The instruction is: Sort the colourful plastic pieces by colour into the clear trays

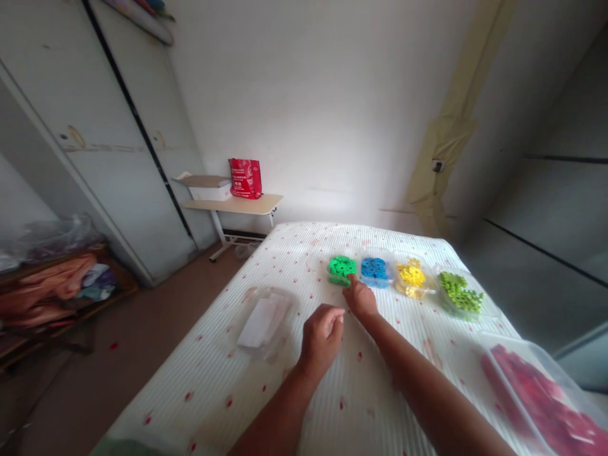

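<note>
My left hand (323, 332) is above the middle of the spotted white cover, fingers curled in and thumb near the index finger. Whatever it may hold is hidden. My right hand (361, 297) reaches forward to the near edge of a clear tub of green plastic pieces (342, 266). Its fingers look bent together at that tub's corner, and I cannot make out what is between them. Beside the green tub stand one of blue snowflake-like pieces (375, 268), one of yellow pieces (411, 274) and one of light green pieces (460, 292).
Left of my hands lies a clear plastic container (266, 322) with something white inside. A large clear bin of pinkish-red items (541, 396) stands at the right. Beyond the bed-like surface (294, 253), a small table (256, 204) carries a red bag (246, 178) and a white box (209, 191).
</note>
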The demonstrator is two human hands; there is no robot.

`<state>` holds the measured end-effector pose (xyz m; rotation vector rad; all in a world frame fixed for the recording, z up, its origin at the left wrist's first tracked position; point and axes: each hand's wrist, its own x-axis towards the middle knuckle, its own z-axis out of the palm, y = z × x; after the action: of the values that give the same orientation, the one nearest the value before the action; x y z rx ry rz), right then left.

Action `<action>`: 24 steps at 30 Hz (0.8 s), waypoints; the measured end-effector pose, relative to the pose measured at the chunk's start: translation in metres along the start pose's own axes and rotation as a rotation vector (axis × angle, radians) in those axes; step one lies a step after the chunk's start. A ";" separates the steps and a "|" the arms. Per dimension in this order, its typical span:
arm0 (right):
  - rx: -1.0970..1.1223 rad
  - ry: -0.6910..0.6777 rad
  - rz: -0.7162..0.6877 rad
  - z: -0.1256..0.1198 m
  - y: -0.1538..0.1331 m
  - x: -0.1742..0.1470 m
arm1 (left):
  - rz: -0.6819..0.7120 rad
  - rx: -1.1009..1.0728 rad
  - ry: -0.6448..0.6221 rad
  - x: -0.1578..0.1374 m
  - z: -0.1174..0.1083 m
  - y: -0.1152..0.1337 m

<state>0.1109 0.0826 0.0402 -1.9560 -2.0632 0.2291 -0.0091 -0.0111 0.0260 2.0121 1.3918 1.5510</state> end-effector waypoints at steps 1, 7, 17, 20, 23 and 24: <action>-0.006 -0.001 -0.001 0.001 0.001 -0.002 | 0.035 0.038 0.027 0.002 -0.007 0.001; 0.031 -0.017 -0.120 0.002 0.011 -0.044 | -0.189 0.617 0.001 0.008 -0.086 -0.008; 0.253 -0.218 -0.353 -0.016 0.034 -0.154 | -0.618 0.830 -0.373 -0.021 -0.128 -0.041; 0.265 -0.297 -0.359 -0.023 0.038 -0.174 | -0.592 0.811 -0.362 -0.022 -0.127 -0.040; 0.265 -0.337 -0.364 -0.033 0.040 -0.184 | -0.590 0.790 -0.336 -0.018 -0.131 -0.036; 0.276 -0.333 -0.367 -0.037 0.042 -0.185 | -0.594 0.788 -0.321 -0.017 -0.133 -0.033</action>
<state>0.1689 -0.1021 0.0438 -1.4231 -2.3950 0.7540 -0.1391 -0.0523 0.0469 1.7765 2.3798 0.4260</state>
